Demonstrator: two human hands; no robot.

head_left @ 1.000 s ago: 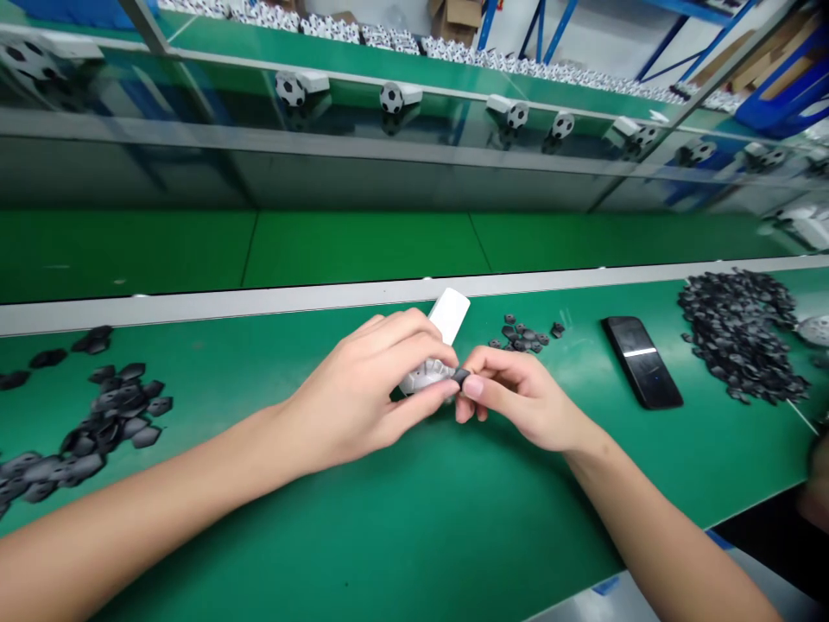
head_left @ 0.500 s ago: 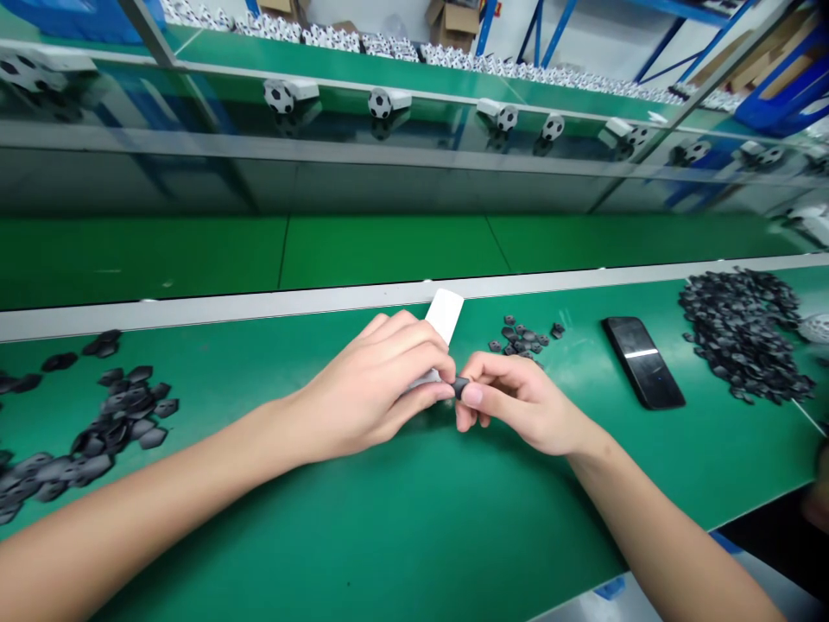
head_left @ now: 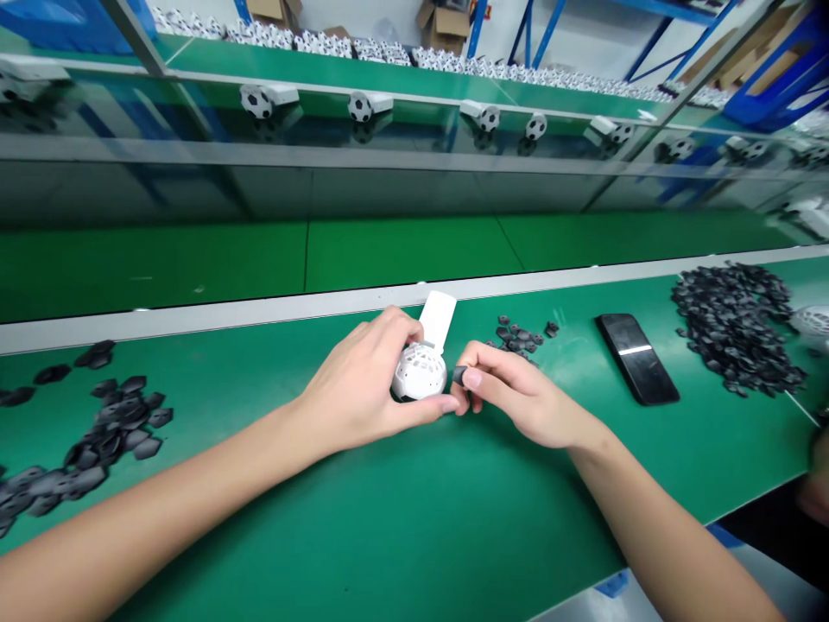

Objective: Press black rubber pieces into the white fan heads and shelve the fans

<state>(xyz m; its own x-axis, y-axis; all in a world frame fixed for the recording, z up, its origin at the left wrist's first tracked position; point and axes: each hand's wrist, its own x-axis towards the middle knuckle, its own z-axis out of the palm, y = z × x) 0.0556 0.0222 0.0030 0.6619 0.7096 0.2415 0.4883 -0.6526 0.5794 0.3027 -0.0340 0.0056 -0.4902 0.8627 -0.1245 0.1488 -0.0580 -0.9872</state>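
My left hand curls around a white ball-shaped shell with cut-out holes, its thumb stretched along the near side. From the top of the shell a flat white tab points away from me. Between the thumb and forefinger of my right hand is a small black piece, just right of the shell and apart from it. Beyond that hand lies a small cluster of black pieces on the green tabletop.
Larger black panels lie at the left. A phone and a big heap of small black pieces are at the right. Soccer-ball units stand on the glass shelf behind. Part of another person's hand shows at the right edge.
My left fingers have left the black piece and opened outward, so the white shell shows. My right hand keeps the black piece. The view has shifted slightly.
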